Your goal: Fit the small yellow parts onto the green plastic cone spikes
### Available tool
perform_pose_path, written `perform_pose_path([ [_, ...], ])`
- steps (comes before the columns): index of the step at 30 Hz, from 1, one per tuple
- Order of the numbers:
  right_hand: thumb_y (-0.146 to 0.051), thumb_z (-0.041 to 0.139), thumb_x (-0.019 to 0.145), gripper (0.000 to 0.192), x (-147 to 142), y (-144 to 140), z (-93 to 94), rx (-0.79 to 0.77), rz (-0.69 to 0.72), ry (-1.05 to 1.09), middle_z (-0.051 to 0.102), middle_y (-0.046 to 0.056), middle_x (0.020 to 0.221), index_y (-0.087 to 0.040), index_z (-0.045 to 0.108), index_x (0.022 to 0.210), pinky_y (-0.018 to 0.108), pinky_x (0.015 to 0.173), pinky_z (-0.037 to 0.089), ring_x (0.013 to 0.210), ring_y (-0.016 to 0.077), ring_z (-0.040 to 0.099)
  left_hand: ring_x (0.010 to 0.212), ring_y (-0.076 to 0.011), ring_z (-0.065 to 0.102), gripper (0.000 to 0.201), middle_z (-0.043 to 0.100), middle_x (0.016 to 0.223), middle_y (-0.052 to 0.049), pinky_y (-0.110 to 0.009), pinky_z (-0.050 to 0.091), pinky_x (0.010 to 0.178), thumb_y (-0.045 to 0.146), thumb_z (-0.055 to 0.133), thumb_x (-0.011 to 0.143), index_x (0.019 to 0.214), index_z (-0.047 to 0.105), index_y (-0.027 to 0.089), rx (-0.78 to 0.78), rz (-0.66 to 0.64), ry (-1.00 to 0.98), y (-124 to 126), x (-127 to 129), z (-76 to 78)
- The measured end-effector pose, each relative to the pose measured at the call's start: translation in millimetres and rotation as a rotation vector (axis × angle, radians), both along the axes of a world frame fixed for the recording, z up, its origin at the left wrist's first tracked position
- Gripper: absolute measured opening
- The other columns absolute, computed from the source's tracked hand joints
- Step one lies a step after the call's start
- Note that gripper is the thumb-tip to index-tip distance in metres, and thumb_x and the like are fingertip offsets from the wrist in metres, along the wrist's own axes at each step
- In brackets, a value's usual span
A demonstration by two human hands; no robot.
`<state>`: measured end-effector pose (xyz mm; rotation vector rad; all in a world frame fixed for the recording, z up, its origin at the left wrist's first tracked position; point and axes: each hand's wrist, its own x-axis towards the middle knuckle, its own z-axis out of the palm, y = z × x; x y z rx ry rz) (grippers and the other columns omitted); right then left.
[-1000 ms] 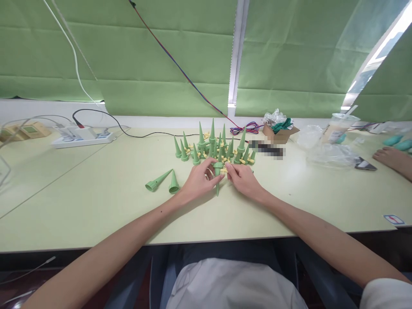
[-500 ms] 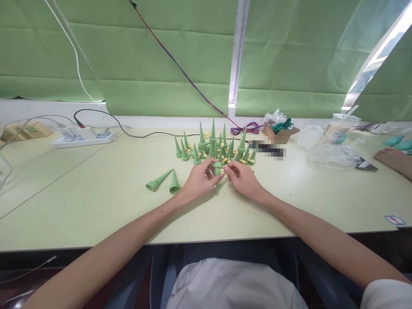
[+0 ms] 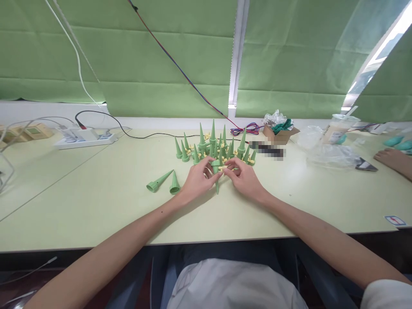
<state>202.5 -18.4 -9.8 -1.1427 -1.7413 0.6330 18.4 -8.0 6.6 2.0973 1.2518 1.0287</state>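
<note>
Between the thumb and fingers of my left hand (image 3: 201,177) is a green plastic spike (image 3: 216,168), its pointed end aimed down toward me. My right hand (image 3: 243,177) pinches a small yellow valve (image 3: 222,168) against the side of the spike; my fingertips partly hide where the two meet. Just behind my hands stands a cluster of green spikes (image 3: 213,134), mostly points up, several with yellow valves fitted. Left of my left hand, two loose green spikes lie on the table, one long and slanting (image 3: 158,182), the other (image 3: 174,184) with its hollow end toward me.
A white power strip (image 3: 85,140) with cables sits at the left. Behind the cluster are coiled red-blue wires (image 3: 247,128) and a small cardboard box (image 3: 280,134). To the right are a drink cup (image 3: 336,128), plastic bags, a phone (image 3: 366,165) and another person's hand (image 3: 393,159).
The yellow valve now shows more fully between my hands, and my right fingers have shifted slightly around it. The held spike has tilted a little. Everything else stays in place.
</note>
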Motion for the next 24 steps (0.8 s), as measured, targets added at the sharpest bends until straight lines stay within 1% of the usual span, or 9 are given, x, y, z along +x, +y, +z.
perform_pose_path([
  [1, -0.045, 0.056, 0.091, 0.026, 0.3, 0.1, -0.5, 0.008, 0.006, 0.006, 0.067, 0.004, 0.091, -0.021, 0.057, 0.101, 0.027, 0.056, 0.043, 0.058, 0.0133, 0.056, 0.069, -0.0164, 0.060, 0.041, 0.062, 0.078, -0.001, -0.028, 0.049, 0.061, 0.047, 0.062, 0.084, 0.114, 0.054, 0.020, 0.001, 0.002, -0.003, 0.1, -0.1, 0.1],
  [3, -0.043, 0.054, 0.092, 0.024, 0.5, 0.2, -0.9, 0.019, 0.013, 0.001, 0.066, 0.005, 0.092, -0.020, 0.057, 0.096, 0.027, 0.056, 0.041, 0.058, 0.0129, 0.055, 0.069, -0.0165, 0.060, 0.041, 0.062, 0.077, 0.000, -0.028, 0.049, 0.061, 0.046, 0.061, 0.084, 0.114, 0.054, 0.020, 0.001, -0.005, -0.005, 0.2, -0.4, -0.3],
  [6, -0.041, 0.051, 0.094, 0.023, 0.5, 0.1, -0.3, 0.023, 0.006, -0.041, 0.064, 0.002, 0.080, -0.020, 0.057, 0.087, 0.027, 0.057, 0.039, 0.059, 0.0134, 0.053, 0.069, -0.0165, 0.059, 0.041, 0.061, 0.076, 0.000, -0.028, 0.049, 0.061, 0.047, 0.061, 0.084, 0.115, 0.054, 0.020, -0.005, -0.023, 0.002, -0.1, -0.8, -1.3],
  [10, -0.041, 0.045, 0.097, 0.033, 0.2, 0.5, 0.1, 0.060, -0.029, -0.133, 0.052, -0.002, 0.061, -0.020, 0.050, 0.072, 0.027, 0.056, 0.034, 0.055, 0.0131, 0.044, 0.068, -0.0164, 0.058, 0.041, 0.062, 0.079, -0.001, -0.028, 0.049, 0.061, 0.047, 0.061, 0.084, 0.114, 0.055, 0.020, -0.019, -0.040, 0.022, -1.5, -0.9, -1.1],
  [13, -0.042, 0.042, 0.099, 0.039, 0.2, 1.2, -0.3, 0.088, -0.038, -0.166, 0.049, -0.002, 0.058, -0.021, 0.045, 0.066, 0.028, 0.057, 0.032, 0.054, 0.0133, 0.042, 0.067, -0.0165, 0.058, 0.041, 0.062, 0.078, -0.001, -0.028, 0.049, 0.061, 0.046, 0.061, 0.084, 0.115, 0.055, 0.020, -0.033, -0.056, 0.025, -2.6, -0.6, -0.2],
  [18, -0.043, 0.037, 0.101, 0.045, -0.2, 1.2, 0.6, 0.079, -0.031, -0.166, 0.050, -0.001, 0.056, -0.020, 0.046, 0.063, 0.029, 0.061, 0.035, 0.054, 0.0135, 0.044, 0.065, -0.0157, 0.057, 0.041, 0.062, 0.076, 0.000, -0.028, 0.049, 0.061, 0.046, 0.061, 0.083, 0.115, 0.055, 0.021, -0.027, -0.075, 0.014, -3.7, -0.1, 0.5],
  [20, -0.044, 0.037, 0.101, 0.045, -0.5, 0.5, 1.2, 0.055, -0.022, -0.134, 0.053, -0.001, 0.057, -0.020, 0.047, 0.064, 0.029, 0.061, 0.037, 0.054, 0.0137, 0.046, 0.064, -0.0153, 0.057, 0.040, 0.062, 0.075, 0.000, -0.028, 0.048, 0.060, 0.046, 0.061, 0.083, 0.114, 0.055, 0.021, -0.020, -0.064, 0.010, -3.5, -0.1, 0.7],
  [21, -0.044, 0.040, 0.100, 0.042, -0.7, 0.0, 1.3, 0.041, -0.014, -0.106, 0.056, 0.000, 0.060, -0.020, 0.051, 0.068, 0.028, 0.061, 0.038, 0.055, 0.0139, 0.049, 0.064, -0.0150, 0.057, 0.040, 0.062, 0.075, 0.000, -0.028, 0.048, 0.060, 0.046, 0.061, 0.084, 0.114, 0.055, 0.021, -0.017, -0.056, 0.005, -3.3, -0.1, 0.7],
  [24, -0.044, 0.050, 0.095, 0.025, -0.8, -1.1, 1.0, 0.017, 0.018, -0.023, 0.067, 0.003, 0.083, -0.020, 0.058, 0.092, 0.028, 0.060, 0.042, 0.063, 0.0151, 0.057, 0.062, -0.0139, 0.057, 0.042, 0.061, 0.077, 0.000, -0.027, 0.048, 0.059, 0.046, 0.062, 0.083, 0.115, 0.053, 0.020, -0.006, -0.032, -0.014, -2.0, -0.2, 0.8],
])
